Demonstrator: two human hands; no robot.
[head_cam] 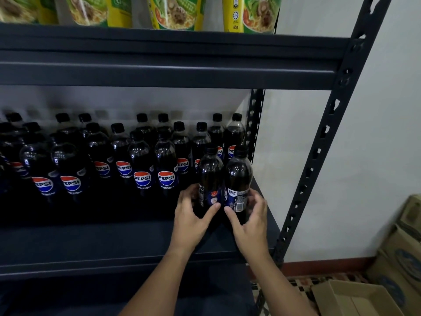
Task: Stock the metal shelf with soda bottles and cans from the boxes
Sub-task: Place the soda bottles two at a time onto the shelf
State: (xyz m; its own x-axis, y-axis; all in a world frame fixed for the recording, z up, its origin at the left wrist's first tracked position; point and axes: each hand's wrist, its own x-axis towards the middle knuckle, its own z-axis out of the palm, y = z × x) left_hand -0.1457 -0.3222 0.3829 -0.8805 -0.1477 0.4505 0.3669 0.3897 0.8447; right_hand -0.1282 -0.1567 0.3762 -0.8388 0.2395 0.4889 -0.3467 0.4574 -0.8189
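Observation:
Two dark Pepsi bottles stand side by side at the right front of the middle shelf board (114, 238). My left hand (191, 220) grips the left bottle (210, 176) near its label. My right hand (249, 220) grips the right bottle (239, 176) the same way. Both bottles are upright, with their labels turned away from me. Several more Pepsi bottles (141, 165) with black caps fill the shelf in rows behind and to the left.
The dark metal shelf has a slotted upright post (319, 156) at the right. Yellow-green noodle packets (173, 12) sit on the board above. Cardboard boxes (403, 242) are stacked at the lower right, with an open box (355, 299) on the floor.

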